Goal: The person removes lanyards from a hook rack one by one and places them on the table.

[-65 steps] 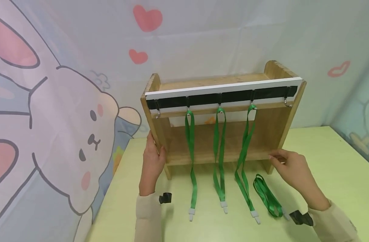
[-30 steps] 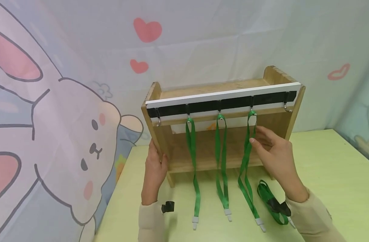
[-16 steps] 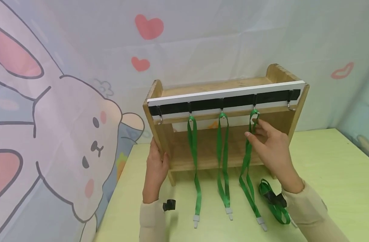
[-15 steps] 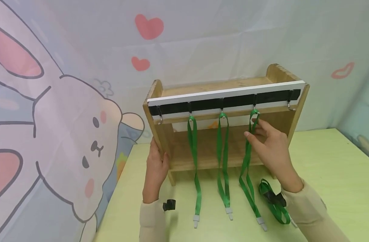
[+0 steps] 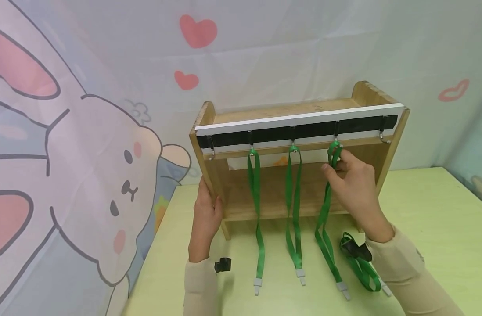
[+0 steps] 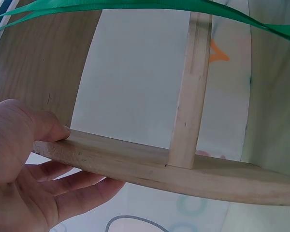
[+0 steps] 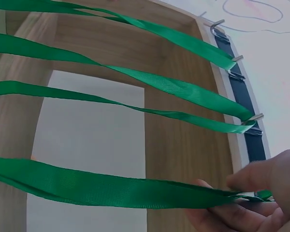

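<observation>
A small wooden shelf stands on the table, with a white-and-black hook strip along its upper front. My left hand holds its left side panel, thumb on the inner face and fingers on the outer. Three green lanyards hang from the middle hooks. Just below its hook, the right-hand lanyard is pinched between thumb and fingers of my right hand. The middle lanyard and left lanyard hang untouched, with white clips at their lower ends.
A folded green lanyard lies on the yellow-green table, partly behind the black wrist mount. The leftmost hook and rightmost hook carry nothing. Behind stands a cartoon-printed backdrop.
My right hand has left the shelf's lower right edge, risen up and left to the right-hand lanyard, and taken hold of its top loop, drawing the strands together. The left hand stays put.
</observation>
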`<state>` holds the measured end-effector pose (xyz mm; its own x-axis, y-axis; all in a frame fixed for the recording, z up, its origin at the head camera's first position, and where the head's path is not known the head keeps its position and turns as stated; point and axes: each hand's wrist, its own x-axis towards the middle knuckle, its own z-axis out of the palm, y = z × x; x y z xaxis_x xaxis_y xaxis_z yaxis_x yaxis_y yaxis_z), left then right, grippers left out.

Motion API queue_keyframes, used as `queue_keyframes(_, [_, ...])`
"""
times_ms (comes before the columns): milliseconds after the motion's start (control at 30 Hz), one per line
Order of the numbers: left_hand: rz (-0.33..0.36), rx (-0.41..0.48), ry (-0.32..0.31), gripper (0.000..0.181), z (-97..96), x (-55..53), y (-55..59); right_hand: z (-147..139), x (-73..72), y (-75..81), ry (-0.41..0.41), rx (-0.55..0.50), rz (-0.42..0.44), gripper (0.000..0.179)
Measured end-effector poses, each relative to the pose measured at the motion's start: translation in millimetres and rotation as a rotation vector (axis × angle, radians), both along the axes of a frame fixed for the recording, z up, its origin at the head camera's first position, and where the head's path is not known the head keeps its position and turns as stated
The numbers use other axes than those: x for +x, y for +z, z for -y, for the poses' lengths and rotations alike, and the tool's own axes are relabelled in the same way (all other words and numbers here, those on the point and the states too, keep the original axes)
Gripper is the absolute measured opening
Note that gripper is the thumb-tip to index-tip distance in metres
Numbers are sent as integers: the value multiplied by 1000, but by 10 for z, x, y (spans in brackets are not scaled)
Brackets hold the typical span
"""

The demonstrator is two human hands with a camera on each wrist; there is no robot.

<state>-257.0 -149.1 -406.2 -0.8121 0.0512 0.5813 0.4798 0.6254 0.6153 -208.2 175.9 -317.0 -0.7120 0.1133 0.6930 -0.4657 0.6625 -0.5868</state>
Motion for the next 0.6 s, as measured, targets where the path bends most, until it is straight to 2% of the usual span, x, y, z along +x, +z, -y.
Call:
queue_keyframes(233, [-4, 0, 8, 71, 1, -7, 16, -42, 31, 46, 34, 22, -71, 18])
queue_keyframes(367, [-3, 1, 13, 70, 1, -26, 30, -52, 45, 95, 35, 5, -94, 18])
queue_keyframes(600, [3, -12, 12, 69, 0, -11, 5, -82, 133, 39, 60, -33, -37, 18])
